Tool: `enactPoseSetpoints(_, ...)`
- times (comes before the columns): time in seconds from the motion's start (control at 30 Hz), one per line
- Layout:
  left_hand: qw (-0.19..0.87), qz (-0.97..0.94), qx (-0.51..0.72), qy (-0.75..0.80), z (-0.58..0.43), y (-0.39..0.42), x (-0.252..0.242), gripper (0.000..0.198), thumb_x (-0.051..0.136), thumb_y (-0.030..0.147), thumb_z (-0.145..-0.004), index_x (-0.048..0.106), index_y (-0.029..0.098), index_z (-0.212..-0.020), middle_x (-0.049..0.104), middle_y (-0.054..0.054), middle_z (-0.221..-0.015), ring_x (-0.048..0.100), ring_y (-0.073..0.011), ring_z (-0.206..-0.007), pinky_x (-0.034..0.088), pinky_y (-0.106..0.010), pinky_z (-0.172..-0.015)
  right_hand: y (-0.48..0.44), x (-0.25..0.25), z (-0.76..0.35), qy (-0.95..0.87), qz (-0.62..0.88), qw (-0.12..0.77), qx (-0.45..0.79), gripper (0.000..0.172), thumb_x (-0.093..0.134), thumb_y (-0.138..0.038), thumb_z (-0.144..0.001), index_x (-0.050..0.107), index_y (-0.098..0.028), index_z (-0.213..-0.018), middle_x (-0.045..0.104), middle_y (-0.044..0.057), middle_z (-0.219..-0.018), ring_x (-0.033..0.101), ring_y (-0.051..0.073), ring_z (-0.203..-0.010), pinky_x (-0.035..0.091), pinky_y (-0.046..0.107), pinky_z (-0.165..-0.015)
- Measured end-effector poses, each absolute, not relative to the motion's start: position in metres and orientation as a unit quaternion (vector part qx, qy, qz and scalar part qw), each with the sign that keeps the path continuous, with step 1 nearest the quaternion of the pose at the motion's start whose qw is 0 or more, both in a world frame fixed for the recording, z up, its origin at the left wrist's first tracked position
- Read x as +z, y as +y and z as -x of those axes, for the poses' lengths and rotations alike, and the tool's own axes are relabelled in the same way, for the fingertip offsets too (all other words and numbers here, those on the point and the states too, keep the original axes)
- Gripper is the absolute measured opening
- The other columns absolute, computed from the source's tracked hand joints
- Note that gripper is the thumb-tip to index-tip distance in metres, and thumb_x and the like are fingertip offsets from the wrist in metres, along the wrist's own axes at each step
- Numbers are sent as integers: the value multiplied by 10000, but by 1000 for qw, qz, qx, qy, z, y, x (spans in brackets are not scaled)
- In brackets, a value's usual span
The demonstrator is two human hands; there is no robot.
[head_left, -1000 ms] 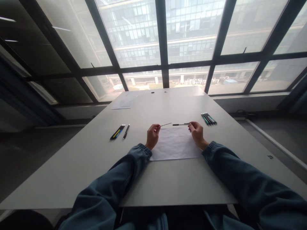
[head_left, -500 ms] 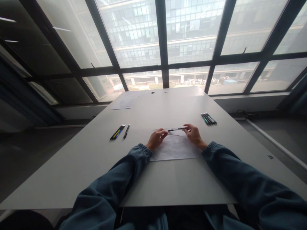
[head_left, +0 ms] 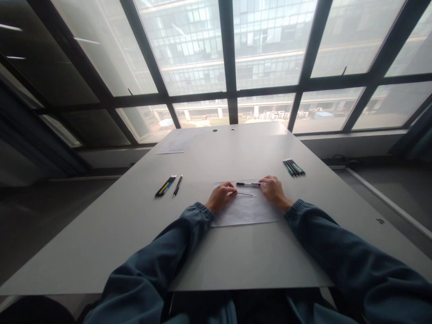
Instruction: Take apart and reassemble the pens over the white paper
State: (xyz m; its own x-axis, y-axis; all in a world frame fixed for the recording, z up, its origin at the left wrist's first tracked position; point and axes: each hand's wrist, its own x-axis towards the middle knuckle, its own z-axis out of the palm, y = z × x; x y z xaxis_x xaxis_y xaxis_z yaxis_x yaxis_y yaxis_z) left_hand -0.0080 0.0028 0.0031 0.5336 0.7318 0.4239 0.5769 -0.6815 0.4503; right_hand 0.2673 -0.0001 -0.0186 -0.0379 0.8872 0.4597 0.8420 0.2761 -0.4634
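Observation:
My left hand [head_left: 222, 196] is closed in a pinch on one end of a thin dark pen refill [head_left: 245, 194], which points right just over the white paper sheet [head_left: 251, 213]. The fingers of my right hand [head_left: 272, 189] close round the right end of a pen [head_left: 247, 184] with a black left part and a paler middle. That pen lies level, on or very near the paper's far part, beyond the refill and apart from it. My fingertips partly hide the pen's right end.
Left of my hands lie a few dark pens [head_left: 165, 186], side by side, and a single black pen [head_left: 177, 186]. Several green and black pens [head_left: 294, 167] rest at the right. Printed sheets [head_left: 172, 143] lie at the far left of the white table [head_left: 236, 258].
The pen in my right hand has come down a little and lies more level. My left hand has lowered the refill slightly toward the paper.

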Motion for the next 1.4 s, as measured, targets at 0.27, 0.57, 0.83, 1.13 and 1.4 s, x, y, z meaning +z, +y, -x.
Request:
enactPoseSetpoints(0.27, 112, -859, 337, 369, 3, -2, 10, 181, 601, 321, -921, 757, 234, -890, 686, -49, -936, 607, -136, -735, 507, -265, -709, -16, 2, -252, -781, 452, 421, 90, 185, 564, -239, -928, 735, -221, -996, 700, 88, -957, 591, 245, -944, 441, 401, -909)
enactPoseSetpoints(0.57, 109, -855, 345, 372, 4, -1, 8, 120, 628, 276, -897, 730, 221, -865, 673, -39, -925, 579, -129, -708, 495, -268, -701, -15, -1, -251, -837, 403, 353, 109, 190, 562, -238, -944, 724, -218, -846, 707, 54, -840, 598, 203, -820, 426, 340, -826)
enactPoseSetpoints(0.83, 92, -831, 353, 419, 7, 5, 7, 144, 619, 285, -902, 743, 215, -881, 665, -52, -886, 605, -176, -802, 501, -317, -786, -11, -5, -258, -801, 497, 328, 56, 183, 561, -164, -912, 700, -200, -799, 686, 62, -851, 588, 201, -849, 408, 311, -813)
enactPoseSetpoints(1.13, 91, -826, 365, 419, 9, 8, 2, 176, 639, 299, -904, 751, 243, -1028, 670, -46, -862, 612, -179, -792, 492, -312, -772, -11, -7, -259, -803, 516, 295, 27, 188, 574, -170, -914, 712, -204, -791, 670, 64, -841, 580, 207, -862, 386, 318, -811)
enactPoseSetpoints(1.4, 77, -801, 390, 448, 17, 15, 8, 257, 603, 358, -926, 727, 180, -789, 642, -34, -714, 577, -160, -655, 467, -289, -683, -12, -7, -259, -808, 509, 295, 21, 166, 594, -163, -910, 708, -199, -795, 676, 59, -847, 581, 208, -868, 383, 315, -802)
